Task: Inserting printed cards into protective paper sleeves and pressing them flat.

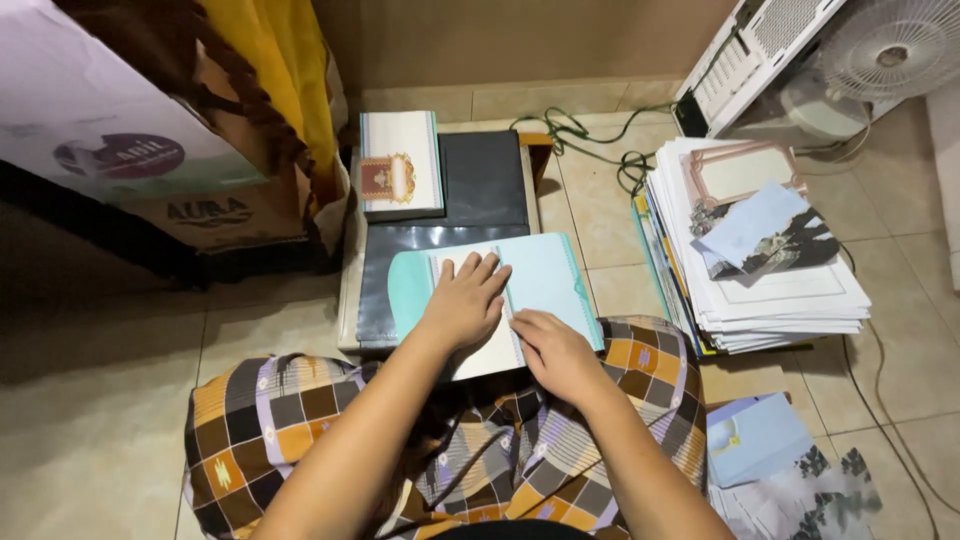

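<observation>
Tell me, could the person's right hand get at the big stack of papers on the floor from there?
Probably yes: the right hand rests on the pale card, and the stack of papers lies on that same side with only bare floor tiles between.

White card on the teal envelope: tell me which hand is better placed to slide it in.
Probably the right hand: it rests at the white card edge, while the left hand lies flat, pinning the teal envelope.

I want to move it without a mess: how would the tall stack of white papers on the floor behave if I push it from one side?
The stack of white papers would probably shear rather than slide whole, since its sheet edges already lie uneven. It looks heavy, being many sheets thick. The loose blue card resting on top would likely slip off.
</observation>
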